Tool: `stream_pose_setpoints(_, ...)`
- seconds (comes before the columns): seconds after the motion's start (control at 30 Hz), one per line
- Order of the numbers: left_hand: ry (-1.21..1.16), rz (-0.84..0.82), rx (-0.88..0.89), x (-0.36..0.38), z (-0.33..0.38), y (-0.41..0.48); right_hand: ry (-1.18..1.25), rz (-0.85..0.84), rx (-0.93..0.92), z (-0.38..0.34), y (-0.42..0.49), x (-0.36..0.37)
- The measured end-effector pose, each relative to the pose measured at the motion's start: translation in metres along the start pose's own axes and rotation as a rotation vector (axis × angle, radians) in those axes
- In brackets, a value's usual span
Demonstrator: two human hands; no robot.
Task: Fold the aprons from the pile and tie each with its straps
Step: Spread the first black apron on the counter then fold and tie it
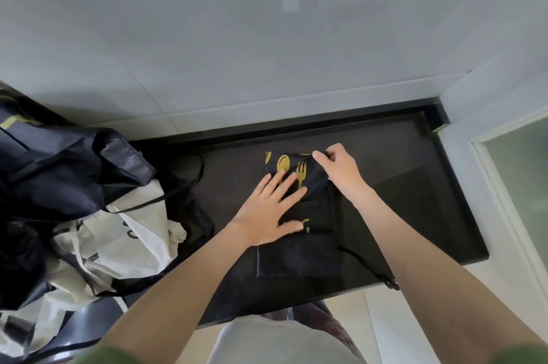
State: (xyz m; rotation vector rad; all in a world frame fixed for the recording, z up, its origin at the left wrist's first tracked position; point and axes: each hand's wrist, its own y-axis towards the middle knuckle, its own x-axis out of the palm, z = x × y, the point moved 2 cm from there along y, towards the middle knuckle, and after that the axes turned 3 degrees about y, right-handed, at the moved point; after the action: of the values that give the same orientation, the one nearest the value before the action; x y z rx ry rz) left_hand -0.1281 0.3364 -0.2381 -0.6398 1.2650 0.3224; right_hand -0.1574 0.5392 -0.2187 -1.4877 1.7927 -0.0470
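Observation:
A black apron [299,257] with gold spoon and fork prints lies partly folded on the black counter [415,185]. My left hand [267,209] presses flat on it with spread fingers. My right hand [338,168] pinches the apron's far right corner, lifting a fold. A thin black strap [370,265] trails from the apron toward the counter's front edge, ending in a small buckle. The pile of aprons [89,215], dark navy and white ones tangled together, sits at the left.
A grey tiled wall [267,37] rises behind the counter. The wall turns a corner at the right, with a frosted glass pane [522,185] beside it. The counter's front edge runs just before my body.

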Motion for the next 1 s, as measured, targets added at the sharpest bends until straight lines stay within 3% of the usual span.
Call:
stream_pose_setpoints(0.17,0.032,-0.045,-0.238,0.002,-0.006,0.024,-0.266,-0.164,0.057,0.010,-0.012,0.000)
stream_pose_setpoints(0.33,0.013,-0.016,-0.324,0.007,-0.004,0.029,-0.407,-0.092,-0.035,0.018,-0.015,0.002)
stream_pose_setpoints(0.5,-0.073,0.069,-0.438,-0.007,-0.005,0.044,-0.301,-0.147,-0.014,0.018,-0.020,0.001)
stream_pose_setpoints(0.6,-0.010,0.034,-0.453,-0.006,-0.009,0.051,-0.387,-0.222,-0.014,0.021,-0.027,-0.004)
stream_pose_setpoints(0.83,-0.002,-0.017,-0.585,-0.003,-0.002,0.053,-0.309,-0.105,0.053,0.047,-0.037,-0.007)
stream_pose_setpoints(0.9,0.019,0.011,-0.572,-0.004,0.001,0.055,-0.335,-0.017,0.051,0.057,-0.036,-0.014)
stream_pose_setpoints(1.0,0.058,0.162,-0.321,-0.009,0.012,0.053,-0.193,0.064,-0.021,0.064,-0.038,-0.021)
